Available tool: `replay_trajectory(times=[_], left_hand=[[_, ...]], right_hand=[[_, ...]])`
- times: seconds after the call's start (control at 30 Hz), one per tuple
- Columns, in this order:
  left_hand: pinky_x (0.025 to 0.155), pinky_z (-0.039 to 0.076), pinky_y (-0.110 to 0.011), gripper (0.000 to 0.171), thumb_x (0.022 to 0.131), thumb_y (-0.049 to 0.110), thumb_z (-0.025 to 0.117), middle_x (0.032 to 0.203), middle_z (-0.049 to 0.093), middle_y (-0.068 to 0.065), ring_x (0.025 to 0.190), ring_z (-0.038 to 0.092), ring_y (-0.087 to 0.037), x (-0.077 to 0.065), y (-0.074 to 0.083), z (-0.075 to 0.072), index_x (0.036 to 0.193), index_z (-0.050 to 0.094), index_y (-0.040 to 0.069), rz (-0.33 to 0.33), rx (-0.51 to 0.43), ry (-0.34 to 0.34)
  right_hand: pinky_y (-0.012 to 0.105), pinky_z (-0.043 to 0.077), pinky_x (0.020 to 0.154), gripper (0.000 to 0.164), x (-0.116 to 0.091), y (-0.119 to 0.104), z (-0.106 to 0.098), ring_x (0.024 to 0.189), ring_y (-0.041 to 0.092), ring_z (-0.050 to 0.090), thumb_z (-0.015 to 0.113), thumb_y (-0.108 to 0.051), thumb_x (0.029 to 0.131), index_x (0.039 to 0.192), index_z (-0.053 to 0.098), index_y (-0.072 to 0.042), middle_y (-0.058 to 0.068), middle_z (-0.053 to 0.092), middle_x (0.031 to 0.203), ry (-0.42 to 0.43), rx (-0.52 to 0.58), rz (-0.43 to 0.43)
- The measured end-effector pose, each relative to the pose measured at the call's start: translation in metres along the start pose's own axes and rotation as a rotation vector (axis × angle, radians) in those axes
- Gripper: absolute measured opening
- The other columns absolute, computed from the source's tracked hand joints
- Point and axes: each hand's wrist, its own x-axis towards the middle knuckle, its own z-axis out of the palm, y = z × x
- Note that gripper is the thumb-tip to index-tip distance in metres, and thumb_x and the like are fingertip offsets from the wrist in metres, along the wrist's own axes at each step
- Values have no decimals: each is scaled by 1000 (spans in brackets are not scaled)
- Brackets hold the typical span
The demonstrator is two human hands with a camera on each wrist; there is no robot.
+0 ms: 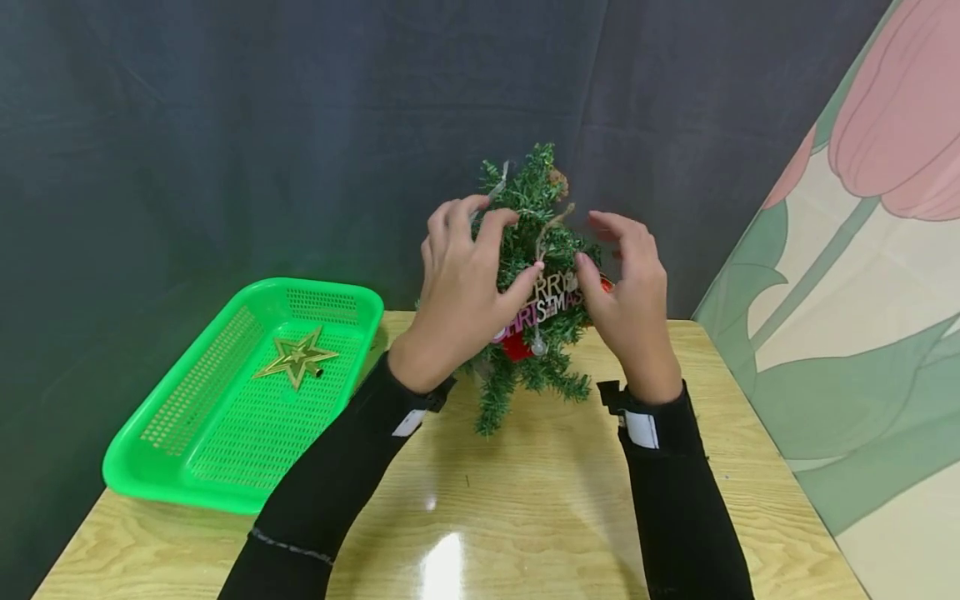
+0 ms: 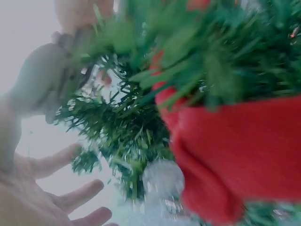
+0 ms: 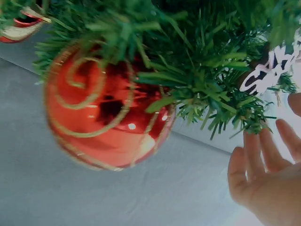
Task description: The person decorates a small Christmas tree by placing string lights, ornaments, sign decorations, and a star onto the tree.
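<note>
A small artificial Christmas tree (image 1: 532,217) stands at the back of the table, between the two hands. A "Merry Christmas" sign (image 1: 551,302) on a twine loop sits at its front. My left hand (image 1: 461,292) is at the tree's left side, fingers spread and loosely bent, thumb beside the sign. My right hand (image 1: 630,292) is on the right side, its fingers relaxed and touching or nearly touching the branches. The left wrist view shows a red fabric ornament (image 2: 244,146) and a clear ball (image 2: 162,179). A shiny red bauble with gold swirls (image 3: 108,113) hangs in the right wrist view.
A green plastic basket (image 1: 161,483) stands on the left of the wooden table (image 1: 525,508), with a gold star (image 1: 297,356) lying in it. Behind is a dark cloth backdrop (image 1: 300,125). A tulip-patterned panel (image 1: 847,333) borders the right side.
</note>
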Motion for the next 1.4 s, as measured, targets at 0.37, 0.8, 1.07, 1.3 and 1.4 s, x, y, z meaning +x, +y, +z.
replay_trajectory(times=[0.37,0.8,1.07,1.3,1.4], left_hand=[[110,31,-55,21,92,28,80,141,50,-17,136,35,-40,-48,-16,-7,95,69,11,-29,-182,34],[109,36,-56,9,95,22,77,142,52,-13,137,37,-37,-50,-27,-9,92,77,14,-119,-323,-4],[102,40,-52,12,96,22,75,142,51,-14,136,38,-36,-59,-30,-4,101,76,11,-102,-369,20],[107,36,-54,26,97,23,75,141,51,-19,134,41,-38,-75,-31,-2,114,68,4,-40,-314,93],[109,36,-54,33,96,20,76,138,51,-24,130,43,-40,-86,-34,1,119,63,1,9,-242,142]], right_hand=[[57,36,117,16,-27,4,-8,144,36,40,66,-12,101,112,73,-2,16,37,160,-118,39,77],[64,35,113,24,-42,-15,-14,149,35,37,58,-20,107,96,66,0,14,41,159,-169,163,282],[64,32,115,25,-49,-13,-9,149,34,36,56,-20,108,105,67,3,18,43,155,-167,162,287],[57,36,106,26,-61,-9,-11,142,35,43,54,-14,108,120,64,7,18,47,153,-95,143,257],[59,36,105,25,-64,-8,-13,142,36,43,54,-13,107,120,65,5,17,48,153,-76,118,252]])
